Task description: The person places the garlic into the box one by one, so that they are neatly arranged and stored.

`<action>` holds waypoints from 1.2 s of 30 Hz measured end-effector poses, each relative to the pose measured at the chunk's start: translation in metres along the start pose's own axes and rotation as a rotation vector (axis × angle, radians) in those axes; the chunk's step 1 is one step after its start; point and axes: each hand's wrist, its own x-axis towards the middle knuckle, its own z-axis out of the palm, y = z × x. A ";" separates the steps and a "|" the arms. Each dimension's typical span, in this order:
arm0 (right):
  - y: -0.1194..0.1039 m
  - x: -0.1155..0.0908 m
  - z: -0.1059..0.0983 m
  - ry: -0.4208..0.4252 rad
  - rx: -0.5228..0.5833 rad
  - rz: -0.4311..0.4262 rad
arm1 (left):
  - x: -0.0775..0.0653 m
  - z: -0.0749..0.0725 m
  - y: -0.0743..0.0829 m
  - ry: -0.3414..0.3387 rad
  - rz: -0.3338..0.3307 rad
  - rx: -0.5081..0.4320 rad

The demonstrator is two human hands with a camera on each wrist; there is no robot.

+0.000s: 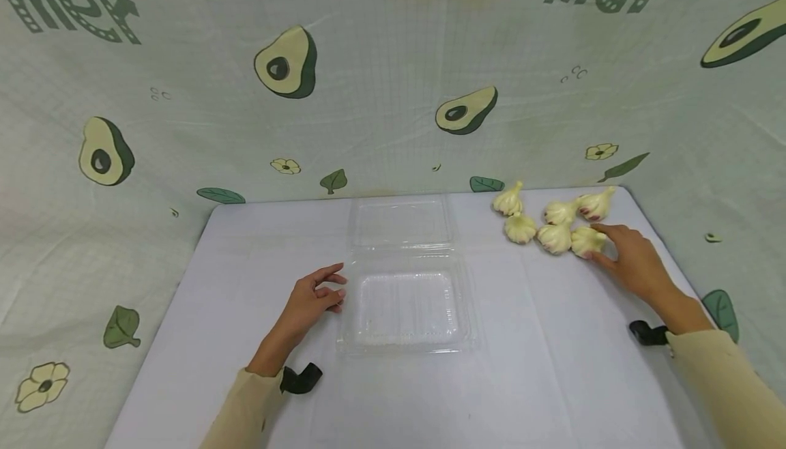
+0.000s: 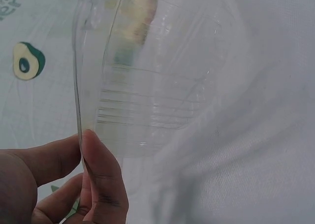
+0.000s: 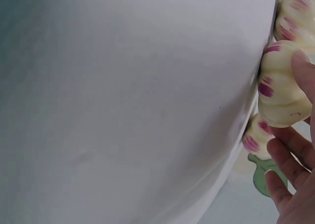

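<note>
A clear plastic clamshell container (image 1: 408,309) lies opened out on the white table, its lid (image 1: 399,224) folded back toward the far edge. At the container's left rim is my left hand (image 1: 310,302); in the left wrist view its thumb and fingers (image 2: 104,177) pinch that rim. Far right, my right hand (image 1: 638,261) grips a garlic bulb (image 1: 586,241) between thumb and fingers. The right wrist view shows purple streaks on this cream-coloured bulb (image 3: 280,86). Several more garlic bulbs (image 1: 555,238) cluster beside it, some touching.
The table (image 1: 245,244) has a white cloth and ends against a pale hanging cloth (image 1: 381,128) printed with avocados and leaves. Two bulbs, one of them a garlic bulb (image 1: 508,200) near the back edge, sit slightly left of the others. Black straps (image 1: 301,379) show at both wrists.
</note>
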 end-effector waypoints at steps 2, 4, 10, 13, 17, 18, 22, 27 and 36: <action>0.000 -0.001 0.000 0.005 0.013 0.001 | 0.000 0.001 0.000 0.001 -0.007 -0.002; 0.000 -0.001 0.000 0.005 0.035 0.012 | 0.001 0.001 0.000 0.004 -0.017 -0.003; 0.002 -0.003 -0.002 -0.003 0.050 0.020 | 0.002 0.003 -0.003 0.007 -0.025 -0.006; 0.002 -0.005 -0.004 0.004 0.031 0.019 | 0.002 0.003 -0.003 0.001 -0.015 -0.011; 0.001 -0.007 -0.012 0.026 0.012 0.032 | 0.001 0.003 -0.003 -0.003 -0.007 -0.010; 0.000 -0.008 -0.015 0.032 0.013 0.037 | 0.001 0.003 -0.003 -0.004 -0.009 -0.010; -0.006 -0.009 -0.026 0.065 -0.003 0.037 | 0.001 0.003 -0.002 0.000 -0.011 -0.008; -0.023 -0.010 -0.040 0.108 -0.020 0.001 | 0.002 0.003 -0.001 0.002 -0.014 0.004; -0.082 -0.008 -0.054 0.168 -0.011 -0.147 | 0.003 0.003 -0.002 -0.005 -0.014 -0.017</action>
